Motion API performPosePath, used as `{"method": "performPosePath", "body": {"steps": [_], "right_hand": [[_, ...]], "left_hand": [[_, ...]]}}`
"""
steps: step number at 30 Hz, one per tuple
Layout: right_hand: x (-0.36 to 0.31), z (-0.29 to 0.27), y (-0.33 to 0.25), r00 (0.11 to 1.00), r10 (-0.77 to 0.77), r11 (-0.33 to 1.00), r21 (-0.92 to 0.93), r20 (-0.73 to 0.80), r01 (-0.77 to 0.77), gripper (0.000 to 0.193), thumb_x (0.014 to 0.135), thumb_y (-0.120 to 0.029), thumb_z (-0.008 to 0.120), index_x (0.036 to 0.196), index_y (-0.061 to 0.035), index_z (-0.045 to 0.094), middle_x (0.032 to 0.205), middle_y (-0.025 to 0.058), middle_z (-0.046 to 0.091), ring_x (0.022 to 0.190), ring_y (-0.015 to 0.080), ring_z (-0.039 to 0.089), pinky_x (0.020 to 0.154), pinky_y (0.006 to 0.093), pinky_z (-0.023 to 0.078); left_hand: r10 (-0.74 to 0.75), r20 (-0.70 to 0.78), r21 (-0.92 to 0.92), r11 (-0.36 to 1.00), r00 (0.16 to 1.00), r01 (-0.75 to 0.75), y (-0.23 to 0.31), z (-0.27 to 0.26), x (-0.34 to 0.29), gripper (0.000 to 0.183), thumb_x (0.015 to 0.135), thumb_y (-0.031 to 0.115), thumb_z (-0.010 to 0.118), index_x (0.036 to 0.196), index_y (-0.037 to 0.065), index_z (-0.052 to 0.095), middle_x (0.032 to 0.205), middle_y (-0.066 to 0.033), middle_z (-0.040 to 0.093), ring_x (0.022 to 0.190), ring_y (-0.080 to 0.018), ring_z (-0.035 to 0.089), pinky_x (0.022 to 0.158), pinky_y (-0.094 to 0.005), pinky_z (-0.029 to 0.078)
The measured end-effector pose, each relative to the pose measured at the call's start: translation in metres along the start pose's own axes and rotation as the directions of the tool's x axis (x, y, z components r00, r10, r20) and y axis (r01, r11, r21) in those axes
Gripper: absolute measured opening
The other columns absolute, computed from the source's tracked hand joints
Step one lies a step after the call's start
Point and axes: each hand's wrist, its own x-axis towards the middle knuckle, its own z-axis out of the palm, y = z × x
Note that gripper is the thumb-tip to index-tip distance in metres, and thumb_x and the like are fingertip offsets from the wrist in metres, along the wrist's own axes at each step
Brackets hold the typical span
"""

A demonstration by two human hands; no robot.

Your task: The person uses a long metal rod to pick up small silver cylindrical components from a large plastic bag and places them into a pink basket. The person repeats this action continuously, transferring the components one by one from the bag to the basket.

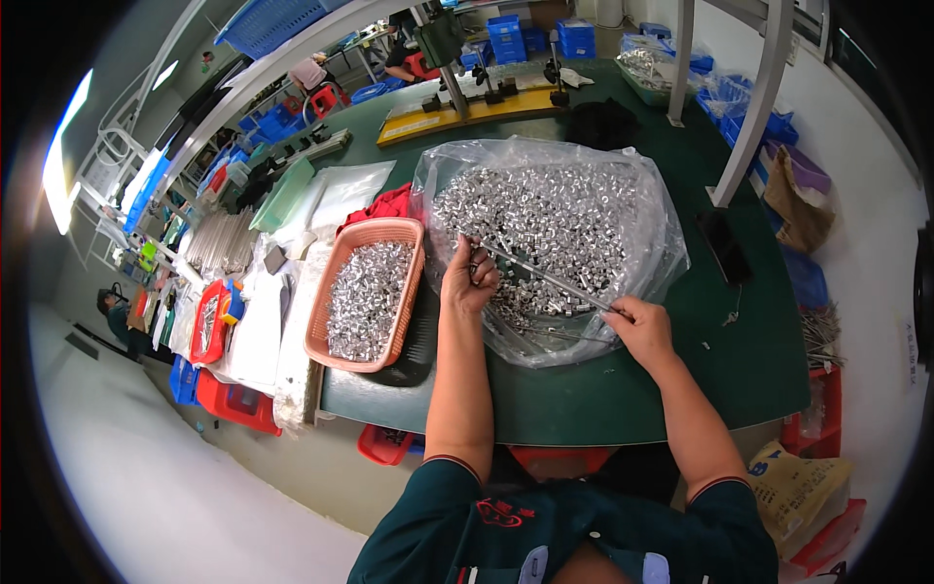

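Across the middle of your green worktop (749, 360) lies a clear plastic bag (666, 238), opened out and heaped with small silvery metal pieces (545, 204); every clock direction below is read from its centre, with 12 at the top of your view. You hold a slender rod (550, 276) over the bag's near half, slanting along a line from 10 o'clock down to 4. Your left hand (470, 279), at 8 o'clock, has its fingers curled closed around the rod's upper end, while your right hand (639, 327), between 4 and 5, grips the lower end with thumb and fingers. Whether anything is threaded on that rod is too fine to tell. More thin rods (569, 334) lie in the bag toward 5 o'clock. At 8 o'clock, beyond your left forearm, stands a pink basket (384, 227), also filled with silvery pieces. Red cloth (387, 202) sits just beside the bag at 9, and a yellow-based fixture (428, 123) stands at 11. Toward 3 o'clock you have a dark phone (721, 246), near the bag but apart from it.
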Motion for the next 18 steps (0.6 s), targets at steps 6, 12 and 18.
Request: {"method": "performPosePath", "body": {"steps": [6,12,18], "right_hand": [[-0.0002,-0.0014,-0.0025,1.000,0.018,1.000,-0.014,0.014,-0.018,0.019,0.075,-0.022,0.071,0.083,-0.0054,0.067,0.065,0.0103,0.062,0.056,0.0223,0.061,0.053,0.0315,0.044],[0.0007,-0.0014,-0.0023,1.000,0.003,1.000,-0.018,0.005,-0.003,0.018,0.075,-0.022,0.070,0.083,-0.0058,0.067,0.065,0.0107,0.063,0.057,0.0242,0.061,0.054,0.0322,0.045],[0.0005,0.0004,0.0007,1.000,-0.016,1.000,-0.016,-0.012,0.015,0.018,0.075,-0.021,0.070,0.083,-0.0060,0.066,0.066,0.0109,0.063,0.058,0.0259,0.062,0.054,0.0328,0.045]], "left_hand": [[0.018,-0.088,0.045,0.999,0.996,-0.014,-0.0021,0.0026,0.0031,0.018,0.090,0.026,0.059,0.093,0.008,0.059,0.066,0.0007,0.046,0.049,-0.0078,0.031,0.045,-0.0220,0.023],[0.083,-0.068,0.240,0.969,0.994,-0.064,-0.0056,0.0079,0.0024,0.017,0.089,0.024,0.060,0.092,0.007,0.060,0.068,0.0011,0.047,0.049,-0.0080,0.030,0.045,-0.0226,0.023],[0.009,-0.035,-0.040,0.999,0.999,-0.010,-0.0050,0.0036,0.0033,0.016,0.089,0.024,0.061,0.092,0.008,0.060,0.069,0.0013,0.047,0.049,-0.0077,0.031,0.044,-0.0219,0.021]]}}
